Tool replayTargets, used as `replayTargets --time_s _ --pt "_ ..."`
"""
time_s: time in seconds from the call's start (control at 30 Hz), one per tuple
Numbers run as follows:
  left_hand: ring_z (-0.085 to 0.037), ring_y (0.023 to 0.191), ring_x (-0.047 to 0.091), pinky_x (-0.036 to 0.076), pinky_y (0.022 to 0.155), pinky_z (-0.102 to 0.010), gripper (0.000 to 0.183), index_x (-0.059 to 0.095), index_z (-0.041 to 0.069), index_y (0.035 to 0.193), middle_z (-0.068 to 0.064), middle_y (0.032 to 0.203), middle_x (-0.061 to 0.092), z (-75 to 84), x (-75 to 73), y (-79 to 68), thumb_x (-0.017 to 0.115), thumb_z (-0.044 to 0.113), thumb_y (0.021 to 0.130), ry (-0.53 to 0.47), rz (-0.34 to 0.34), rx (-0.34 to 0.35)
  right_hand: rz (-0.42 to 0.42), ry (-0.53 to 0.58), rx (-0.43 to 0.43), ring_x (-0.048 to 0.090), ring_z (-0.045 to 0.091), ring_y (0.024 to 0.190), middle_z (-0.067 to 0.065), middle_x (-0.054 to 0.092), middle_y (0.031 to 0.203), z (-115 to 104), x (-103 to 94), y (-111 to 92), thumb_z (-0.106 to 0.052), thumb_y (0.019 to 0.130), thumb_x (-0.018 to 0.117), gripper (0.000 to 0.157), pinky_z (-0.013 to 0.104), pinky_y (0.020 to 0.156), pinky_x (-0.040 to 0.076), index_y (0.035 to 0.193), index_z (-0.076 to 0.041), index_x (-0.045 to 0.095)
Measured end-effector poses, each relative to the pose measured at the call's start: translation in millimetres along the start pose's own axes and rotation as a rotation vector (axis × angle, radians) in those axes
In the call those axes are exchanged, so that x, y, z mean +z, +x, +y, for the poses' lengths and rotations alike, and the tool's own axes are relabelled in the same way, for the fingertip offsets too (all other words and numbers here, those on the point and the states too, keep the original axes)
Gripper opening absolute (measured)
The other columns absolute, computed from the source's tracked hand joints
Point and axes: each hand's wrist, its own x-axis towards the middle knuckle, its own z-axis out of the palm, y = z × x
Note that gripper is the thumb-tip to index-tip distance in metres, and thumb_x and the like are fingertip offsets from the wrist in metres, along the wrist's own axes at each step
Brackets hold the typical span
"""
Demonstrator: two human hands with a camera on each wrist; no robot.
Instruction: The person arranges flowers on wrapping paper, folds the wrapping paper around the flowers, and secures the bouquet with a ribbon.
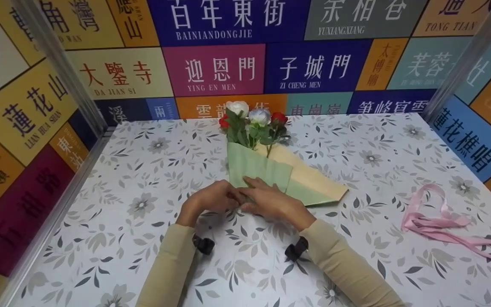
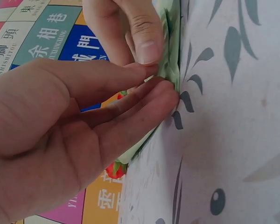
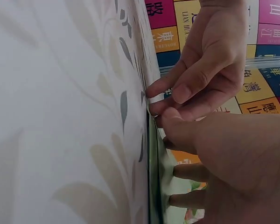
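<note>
A bouquet of artificial roses, white and red with green leaves, lies on the table in wrapping paper that is green on one side and beige on the other. Its left part is folded across the stems, while a beige-and-green flap spreads to the right. At the paper's lower end, my left hand pinches the gathered edge between thumb and fingers. My right hand holds the same end, thumb at the edge and fingers spread over the green face. The stem ends are hidden under paper and hands.
A pink ribbon lies loosely looped at the right of the table. The floral-patterned tabletop is bordered by colourful panels with lettering at the back and sides. A dark wrist device sits on each wrist.
</note>
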Motion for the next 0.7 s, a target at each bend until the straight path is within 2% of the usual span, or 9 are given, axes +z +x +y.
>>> replayTargets --time_s 0.13,0.27,0.4,0.5,0.57,0.7 --pt "-0.007 0.064 0.048 0.041 0.063 -0.021 0.021 0.078 0.003 0.106 -0.013 0.104 0.075 1.4 1.5 0.3 0.062 0.002 0.093 -0.029 -0.048 0.054 -0.048 -0.014 0.038 0.01 0.03 0.158 0.003 0.012 0.17 -1 -6.1 -4 -0.045 0.093 0.068 0.074 0.071 0.118 0.013 0.157 -0.026 0.035" --pt "-0.007 0.064 0.048 0.041 0.064 -0.021 0.019 0.078 0.005 0.103 -0.013 0.097 0.074 3.4 5.7 2.2 0.06 0.003 0.094 -0.046 -0.076 0.126 -0.021 -0.038 0.028 0.023 0.028 0.154 0.007 0.027 0.165 -1 -11.6 -6 -0.045 0.087 0.075 0.08 0.068 0.117 0.022 0.154 -0.02 0.041" --pt "-0.016 0.077 0.061 0.049 0.072 -0.024 0.023 0.076 0.007 0.111 -0.014 0.102 0.074 4.6 8.6 1.6 0.057 0.009 0.1 -0.113 -0.132 0.168 -0.004 -0.081 -0.008 0.032 0.03 0.147 0.01 0.039 0.155 1 -14.4 -7 -0.039 0.083 0.081 0.076 0.072 0.111 0.028 0.148 -0.017 0.048" --pt "-0.026 0.094 0.071 0.057 0.083 -0.03 0.026 0.073 0.004 0.119 -0.017 0.111 0.075 5.1 8.7 0.7 0.054 0.012 0.102 -0.189 -0.167 0.144 -0.024 -0.1 -0.01 0.037 0.029 0.141 0.01 0.04 0.15 2 -15.9 -8 -0.034 0.083 0.082 0.077 0.07 0.109 0.033 0.149 -0.017 0.047" --pt "-0.03 0.096 0.072 0.058 0.083 -0.035 0.026 0.073 0.003 0.119 -0.018 0.111 0.075 5.7 8.7 1.2 0.056 0.012 0.102 -0.187 -0.129 0.109 -0.032 -0.09 -0.001 0.039 0.029 0.141 0.009 0.039 0.151 2 -16.8 -9 -0.034 0.083 0.082 0.082 0.067 0.11 0.034 0.152 -0.016 0.042" --pt "-0.028 0.095 0.069 0.056 0.084 -0.037 0.028 0.071 0.001 0.119 -0.017 0.109 0.073 7.6 11.1 4.9 0.069 0.013 0.093 -0.051 0.1 -0.037 -0.009 -0.064 0.002 0.04 0.03 0.142 0.011 0.037 0.151 4 -15.8 -9 -0.037 0.082 0.082 0.092 0.066 0.113 0.031 0.156 -0.014 0.034"
